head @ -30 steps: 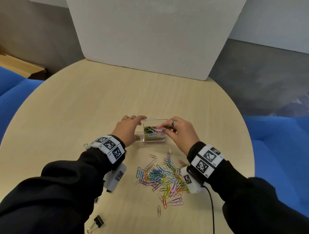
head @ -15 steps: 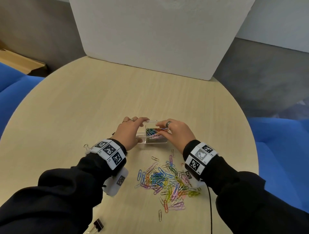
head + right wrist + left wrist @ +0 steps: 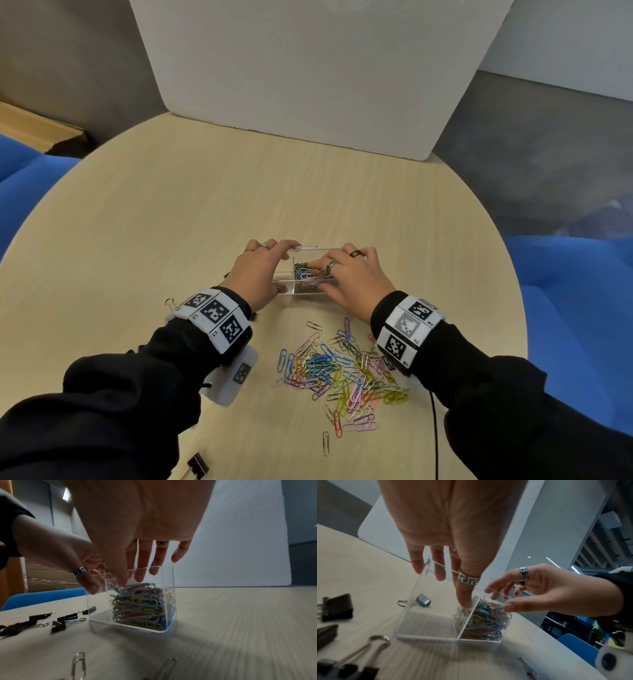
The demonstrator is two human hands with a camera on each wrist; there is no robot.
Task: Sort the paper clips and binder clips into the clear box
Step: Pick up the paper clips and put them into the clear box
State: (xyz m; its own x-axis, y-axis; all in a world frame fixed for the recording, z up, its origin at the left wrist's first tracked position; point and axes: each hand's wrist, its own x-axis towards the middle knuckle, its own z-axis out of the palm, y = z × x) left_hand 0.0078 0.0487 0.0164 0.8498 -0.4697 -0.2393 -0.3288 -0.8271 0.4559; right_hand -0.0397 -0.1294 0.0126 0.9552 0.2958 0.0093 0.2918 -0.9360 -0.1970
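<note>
The clear box [image 3: 302, 291] [image 3: 428, 626] [image 3: 97, 605] stands mid-table with two compartments. Its right one is packed with coloured paper clips [image 3: 305, 273] [image 3: 488, 619] [image 3: 140, 604]; the left one is bare. My left hand [image 3: 274, 263] [image 3: 440, 574] grips the box's left end, fingers over the far wall and thumb at the divider. My right hand [image 3: 322, 277] [image 3: 133, 580] reaches into the right compartment, fingers touching the top of the clips, thumb outside the front wall. A loose pile of paper clips [image 3: 342, 373] lies nearer me. Black binder clips [image 3: 197, 464] [image 3: 335, 607] [image 3: 68, 619] lie left of the box.
A white foam board [image 3: 308, 85] stands at the table's far edge. Blue seats [image 3: 575, 308] flank the round table. A black cable [image 3: 435, 431] runs off my right wrist. One binder clip [image 3: 423, 600] lies just beyond the box's left wall.
My right hand, which pinched a few paper clips above the box, has come down into the right compartment and its fingers now rest on the clips. My left hand keeps its hold.
</note>
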